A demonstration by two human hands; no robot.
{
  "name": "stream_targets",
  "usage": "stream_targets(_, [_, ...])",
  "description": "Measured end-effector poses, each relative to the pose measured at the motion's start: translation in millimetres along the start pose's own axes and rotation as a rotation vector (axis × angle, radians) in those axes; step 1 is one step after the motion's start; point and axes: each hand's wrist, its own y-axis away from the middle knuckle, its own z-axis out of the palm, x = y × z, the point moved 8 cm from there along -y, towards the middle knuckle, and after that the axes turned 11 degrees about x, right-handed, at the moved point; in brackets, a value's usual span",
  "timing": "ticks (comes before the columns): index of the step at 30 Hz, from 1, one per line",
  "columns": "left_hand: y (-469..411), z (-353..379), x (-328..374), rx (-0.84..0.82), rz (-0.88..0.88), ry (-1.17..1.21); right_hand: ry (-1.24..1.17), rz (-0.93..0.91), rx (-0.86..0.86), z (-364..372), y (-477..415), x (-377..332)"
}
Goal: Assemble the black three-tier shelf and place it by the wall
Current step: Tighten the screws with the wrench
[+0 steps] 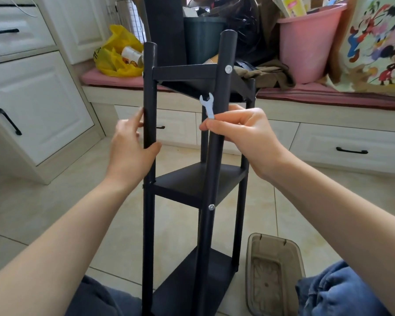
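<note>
The black three-tier shelf (198, 185) stands upright on the tiled floor between my knees, with three black trays fixed between round black posts. My left hand (130, 147) grips the front left post (149, 92) between the top and middle trays. My right hand (242, 131) wraps round the front right post (224, 65) and pinches a small silver wrench (207, 105) between thumb and forefinger, its jaw pointing up. Silver bolt heads (228, 69) show on the right post at the top and middle trays.
A clear brownish plastic box (274, 274) lies on the floor to the right of the shelf. Behind is a window bench with a pink cushion (114, 79), a yellow bag (119, 53), a dark bin (203, 39) and a pink bucket (310, 42). White cabinets (37, 106) stand at left.
</note>
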Motion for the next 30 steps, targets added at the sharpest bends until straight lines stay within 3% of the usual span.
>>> stream_targets(3, [15.3,-1.2,24.6,0.026,0.123,-0.014,-0.011,-0.004,-0.016,2.8,-1.3,-1.4])
stream_targets(8, [54.7,48.8,31.8,-0.584,-0.227,0.343,-0.01,-0.041,-0.036,6.6,-3.4,-3.8])
stream_targets(10, [67.6,61.4,32.2,-0.664,-0.308,0.425,0.006,-0.053,-0.077,10.4,-3.0,-5.1])
stream_targets(13, [69.6,67.1,33.6,-0.608,-0.397,0.582,0.013,-0.055,-0.119,14.4,-1.6,-6.2])
stream_targets(19, [66.2,68.1,32.4,-0.597,-0.289,0.53,0.009,-0.032,-0.119,9.2,0.1,0.5])
stream_targets(30, [45.5,64.8,18.9,-0.501,-0.267,0.516,0.148,0.108,0.116,-10.1,26.7,67.9])
